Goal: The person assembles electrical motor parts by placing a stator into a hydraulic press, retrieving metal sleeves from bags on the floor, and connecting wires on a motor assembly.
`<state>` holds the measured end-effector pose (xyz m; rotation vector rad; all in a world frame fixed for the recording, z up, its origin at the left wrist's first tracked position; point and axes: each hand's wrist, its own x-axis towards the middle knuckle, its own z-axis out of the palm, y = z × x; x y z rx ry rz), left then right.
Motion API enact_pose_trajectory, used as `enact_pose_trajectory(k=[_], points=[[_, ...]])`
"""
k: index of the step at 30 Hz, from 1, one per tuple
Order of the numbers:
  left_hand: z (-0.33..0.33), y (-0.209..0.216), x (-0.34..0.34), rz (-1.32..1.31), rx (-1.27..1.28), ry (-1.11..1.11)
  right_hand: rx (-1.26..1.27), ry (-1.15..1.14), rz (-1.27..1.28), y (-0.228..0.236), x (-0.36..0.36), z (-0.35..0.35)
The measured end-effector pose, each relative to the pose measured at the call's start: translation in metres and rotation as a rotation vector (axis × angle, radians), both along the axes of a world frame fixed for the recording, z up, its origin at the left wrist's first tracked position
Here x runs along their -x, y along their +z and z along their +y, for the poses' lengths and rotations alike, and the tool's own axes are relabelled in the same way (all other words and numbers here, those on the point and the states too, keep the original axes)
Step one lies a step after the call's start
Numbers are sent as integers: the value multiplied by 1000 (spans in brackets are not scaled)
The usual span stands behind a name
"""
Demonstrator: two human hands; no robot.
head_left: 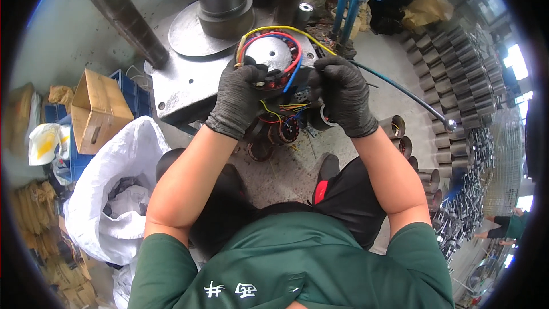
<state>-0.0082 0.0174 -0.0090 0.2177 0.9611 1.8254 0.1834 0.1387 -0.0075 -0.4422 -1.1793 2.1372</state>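
Note:
A motor stator (278,82) with reddish windings sits on the metal press table (183,88), a round silver disc (271,53) in its middle. Yellow (286,28), red and blue lead wires (294,75) loop around its top. My left hand (239,94), in a dark grey knit glove, is closed at the stator's left near rim, on the lead wires there. At the right, my gloved right hand (346,91) is pinched closed beside the stator. Something thin shows at its fingertips, and a thin dark end sticks out past its right side; what it is I cannot make out.
Above the table stands a thick press column (220,0). A lever with a ball knob (450,126) slants out rightward. More wired stators (284,130) lie below the table. Metal cylinders (437,74) are stacked at right; a white sack (97,194) and cardboard box (100,111) stand left.

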Motion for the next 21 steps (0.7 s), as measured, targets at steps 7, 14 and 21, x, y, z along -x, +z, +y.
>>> enact_pose_trajectory(k=[7, 14, 21], points=[[8, -28, 13, -105, -88, -38, -272, -34, -62, 2, 6, -7], [0, -13, 5, 71, -94, 48, -167, -38, -56, 8, 2, -8], [4, -18, 9, 21, -18, -5, 30, -2, 2, 6, 2, -6]])
